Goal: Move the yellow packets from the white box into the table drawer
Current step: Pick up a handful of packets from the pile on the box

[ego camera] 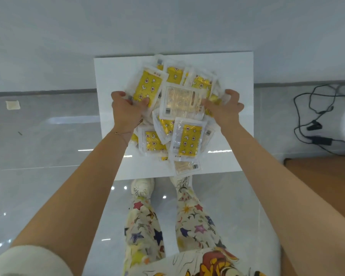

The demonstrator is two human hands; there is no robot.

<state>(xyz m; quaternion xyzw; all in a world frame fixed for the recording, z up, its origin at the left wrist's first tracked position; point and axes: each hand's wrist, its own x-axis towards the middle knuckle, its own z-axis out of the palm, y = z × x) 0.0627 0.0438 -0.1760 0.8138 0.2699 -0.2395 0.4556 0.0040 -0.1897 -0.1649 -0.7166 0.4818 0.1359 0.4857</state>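
The left hand (126, 110) and the right hand (225, 110) each clutch one side of the heap of flat yellow star-printed plastic packets (189, 140) piled on the white rectangular box (237, 76); judged light, limp and slippery, best squeezed from both flanks.

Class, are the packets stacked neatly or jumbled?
Jumbled: the packets overlap at many angles, some back side up, gripped between the left hand and right hand.
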